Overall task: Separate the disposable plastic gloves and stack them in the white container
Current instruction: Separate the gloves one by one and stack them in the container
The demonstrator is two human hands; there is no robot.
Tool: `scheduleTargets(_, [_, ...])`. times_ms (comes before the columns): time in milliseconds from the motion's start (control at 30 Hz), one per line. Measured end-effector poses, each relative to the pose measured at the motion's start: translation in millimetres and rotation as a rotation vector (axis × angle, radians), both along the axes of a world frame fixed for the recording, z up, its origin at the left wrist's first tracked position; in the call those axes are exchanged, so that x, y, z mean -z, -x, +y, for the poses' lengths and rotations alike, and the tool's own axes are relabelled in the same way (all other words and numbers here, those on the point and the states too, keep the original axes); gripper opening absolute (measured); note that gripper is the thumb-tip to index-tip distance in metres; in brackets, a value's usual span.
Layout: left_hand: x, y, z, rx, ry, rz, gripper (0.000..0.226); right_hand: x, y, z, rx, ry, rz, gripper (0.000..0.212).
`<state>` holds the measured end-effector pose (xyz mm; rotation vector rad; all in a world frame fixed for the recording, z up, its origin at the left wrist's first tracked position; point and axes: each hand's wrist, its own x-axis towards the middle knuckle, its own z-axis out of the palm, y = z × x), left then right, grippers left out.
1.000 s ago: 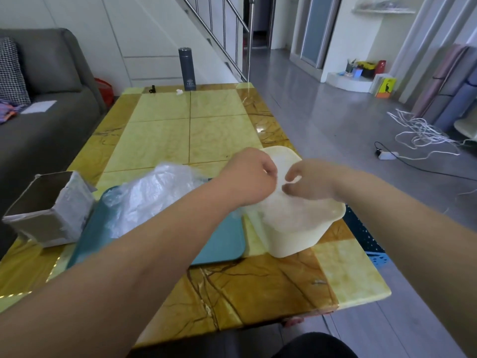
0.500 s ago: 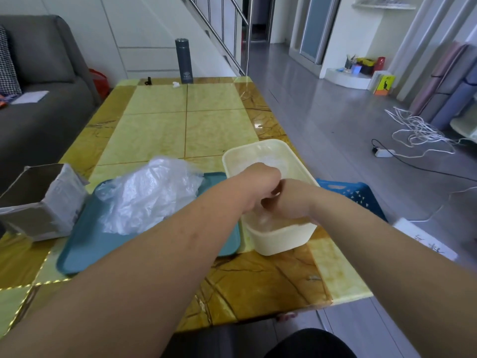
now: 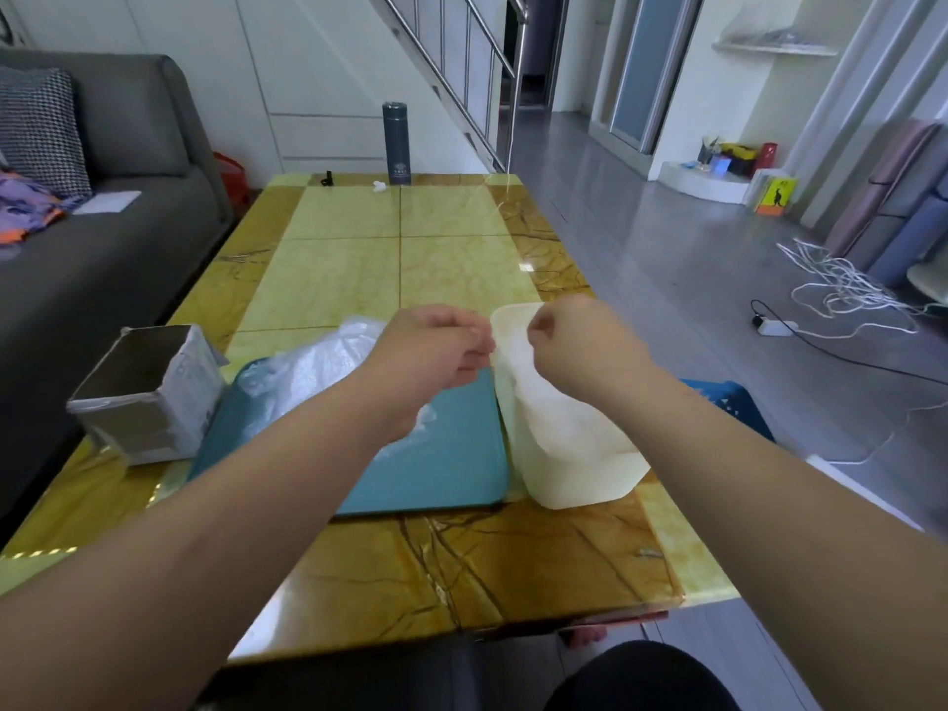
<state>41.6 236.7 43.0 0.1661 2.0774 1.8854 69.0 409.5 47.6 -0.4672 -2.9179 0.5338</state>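
Observation:
The white container (image 3: pixel 574 479) stands on the table to the right of a teal tray (image 3: pixel 441 464). A loose pile of clear plastic gloves (image 3: pixel 308 366) lies on the far left part of the tray. My left hand (image 3: pixel 436 346) and my right hand (image 3: pixel 579 346) are raised side by side above the container's left rim, both with fingers pinched closed. A thin, filmy glove (image 3: pixel 559 413) hangs from them and veils the container, hiding what is inside it.
An open silver-lined box (image 3: pixel 149 392) sits left of the tray. A dark bottle (image 3: pixel 396 143) stands at the table's far edge. A blue basket (image 3: pixel 728 402) is on the floor at the right, with white cables (image 3: pixel 841 284) beyond. A grey sofa (image 3: pixel 102 238) runs along the left.
Half a second ago both hands were pressed down inside the container. They have since risen and moved left above its rim, with a filmy glove hanging between them.

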Motion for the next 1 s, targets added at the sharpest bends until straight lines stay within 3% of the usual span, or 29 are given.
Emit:
scheduleTargets(167, [41, 1, -69, -0.070, 0.213, 0.019, 0.014, 18, 8, -86, -0.184, 0.277, 0.186, 0.018])
scheduleTargets(333, [97, 12, -123, -0.076, 0.647, 0.281, 0.020, 77, 20, -136, -0.238, 0.480, 0.087, 0.026])
scheduleTargets(467, [131, 21, -137, 0.122, 0.889, 0.393, 0.039, 113, 24, -146, -0.155, 0.540, 0.035, 0.033])
scheduleTargets(567, [140, 27, -140, 0.278, 0.992, 0.395, 0.044, 134, 31, -147, -0.157, 0.470, 0.006, 0.035])
scheduleTargets(633, [140, 32, -141, 0.267, 1.001, 0.416, 0.047, 141, 39, -144, -0.162, 0.430, -0.004, 0.034])
scheduleTargets(833, [115, 34, -152, -0.033, 0.846, 0.524, 0.020, 136, 46, -133, -0.191, 0.248, -0.155, 0.030])
scheduleTargets(933, [104, 31, -157, -0.169, 0.668, 0.526, 0.011, 131, 42, -132, -0.195, 0.236, -0.186, 0.043])
scheduleTargets(1000, [101, 29, -160, -0.224, 0.546, 0.464, 0.019, 125, 38, -134, -0.202, 0.281, -0.102, 0.055])
